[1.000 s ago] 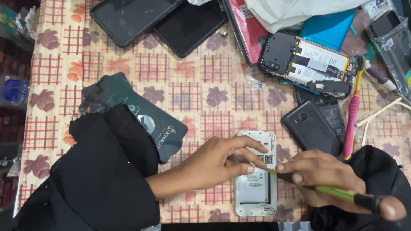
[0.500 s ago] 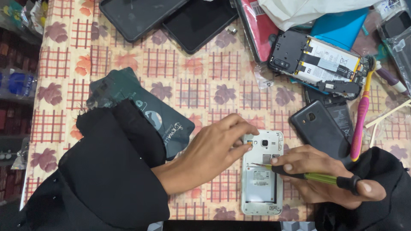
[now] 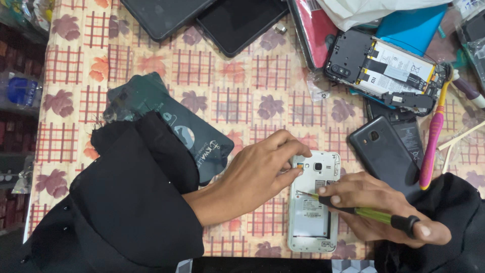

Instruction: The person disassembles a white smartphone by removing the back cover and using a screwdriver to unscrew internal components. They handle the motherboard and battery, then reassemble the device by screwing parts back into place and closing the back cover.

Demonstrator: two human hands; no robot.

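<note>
Fingers (image 3: 290, 174) of left hand (image 3: 257, 174) pinched together on top left edge of white phone (image 3: 313, 202), thumb below, forefinger above. Right hand (image 3: 379, 207) closed around green-handled screwdriver (image 3: 364, 212), fingers clamped on shaft, black cap pressed against palm end; tip resting on opened back of white phone, near upper middle. White phone lying face down at lower centre of table, back cover off, pale label visible in battery bay.

Noted, largest to smallest:

Tablecloth (image 3: 166, 65), cream with red checks and maroon flowers, covering whole work surface.

Black sleeves (image 3: 131, 202) over both forearms, left one bulky, overlapping dark green pouch.

Dark green pouch (image 3: 202, 139), flat and rectangular with rounded corners, pale printed emblem and lettering, lying left of white phone, partly under left sleeve.

Two dark tablets or large screens (image 3: 237, 20) at top edge, side by side, angled.

Opened black phone (image 3: 384, 71) at upper right, back removed, white battery label with black strips showing; resting on blue sheet (image 3: 414, 30).

White plastic bag (image 3: 364, 10) at top right corner, crumpled.

Black back cover (image 3: 386, 154) with camera hole, just beside right hand, overlapping a second dark panel.

Pink and yellow toothbrush (image 3: 434, 131) right of black cover, lying nearly upright.

Small clear packets (image 3: 316, 88) between opened phone and cloth centre; contents too small to tell.
</note>
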